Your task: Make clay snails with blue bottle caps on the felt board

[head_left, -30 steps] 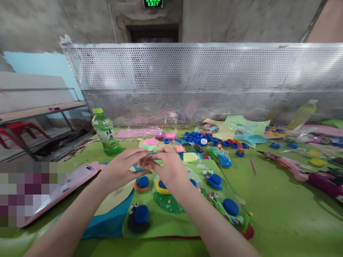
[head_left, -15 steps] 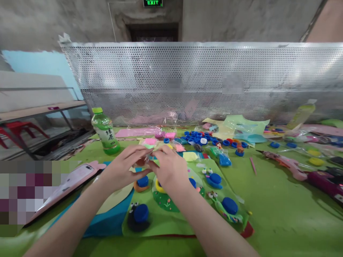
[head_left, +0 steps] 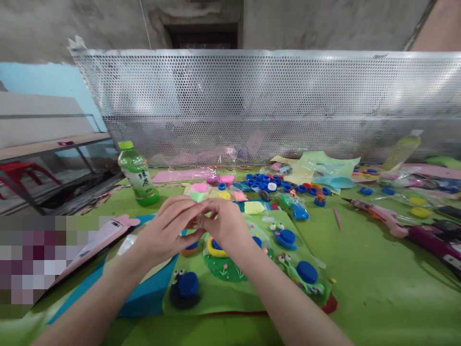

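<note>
My left hand [head_left: 173, 223] and my right hand [head_left: 226, 223] meet above the green felt sheet [head_left: 223, 303], fingers closed together. Between them shows a bit of a clear plastic packet [head_left: 195, 222], brownish inside and mostly hidden by my fingers. Below lie clay snails with blue bottle caps as shells: a black snail [head_left: 184, 290] at the front, a green snail [head_left: 302, 276] and a blue snail [head_left: 286, 238] to the right. A yellow snail [head_left: 215, 246] is partly covered by my right hand, and an orange-brown one [head_left: 189, 250] sits under my left.
A green tea bottle [head_left: 139, 178] stands at the left, behind a pink phone case [head_left: 108, 235]. Blue bottle caps [head_left: 264, 181] and bagged clay [head_left: 254, 207] lie at the back. On the right are a glue gun [head_left: 425, 240] and a pink stick [head_left: 337, 218]. A perforated metal panel [head_left: 266, 96] closes the far side.
Both hands stay together over the sheet, with the fingers shifting slightly around the packet, of which less shows now. The view has tilted down a little.
</note>
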A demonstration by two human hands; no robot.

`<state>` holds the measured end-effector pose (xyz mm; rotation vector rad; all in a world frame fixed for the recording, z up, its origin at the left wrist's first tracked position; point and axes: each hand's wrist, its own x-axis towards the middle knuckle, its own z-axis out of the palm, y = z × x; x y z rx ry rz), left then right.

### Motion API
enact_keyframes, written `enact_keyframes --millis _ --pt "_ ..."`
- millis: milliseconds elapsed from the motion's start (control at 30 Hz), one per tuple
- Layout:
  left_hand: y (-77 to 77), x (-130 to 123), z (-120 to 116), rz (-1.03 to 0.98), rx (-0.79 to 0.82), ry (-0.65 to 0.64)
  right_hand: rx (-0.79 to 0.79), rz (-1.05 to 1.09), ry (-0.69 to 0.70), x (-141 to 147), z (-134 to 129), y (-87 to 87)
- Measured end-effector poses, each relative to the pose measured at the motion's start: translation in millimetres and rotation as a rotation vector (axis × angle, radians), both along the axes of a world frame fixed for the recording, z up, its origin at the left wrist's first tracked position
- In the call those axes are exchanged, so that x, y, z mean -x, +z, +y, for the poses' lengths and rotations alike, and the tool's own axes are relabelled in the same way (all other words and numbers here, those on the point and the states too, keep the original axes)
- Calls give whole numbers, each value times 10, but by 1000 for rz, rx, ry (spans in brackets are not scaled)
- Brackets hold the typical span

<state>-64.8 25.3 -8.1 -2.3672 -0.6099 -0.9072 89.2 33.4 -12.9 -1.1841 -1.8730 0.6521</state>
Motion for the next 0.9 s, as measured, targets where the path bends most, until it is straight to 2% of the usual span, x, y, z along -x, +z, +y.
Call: enact_keyframes --millis 233,467,567,733,900 --pt "37 2 5 -30 -73 55 93 149 110 -19 27 -9" --pt "13 -22 8 10 -91 43 88 142 54 -11 43 -24" --pt "38 -22 7 -9 -63 61 15 201 68 -27 53 -20" --pt "61 47 20 -100 -4 153 -241 270 -6 -84 64 14" --pt "35 110 77 -103 54 200 -290 183 -34 -128 56 36"
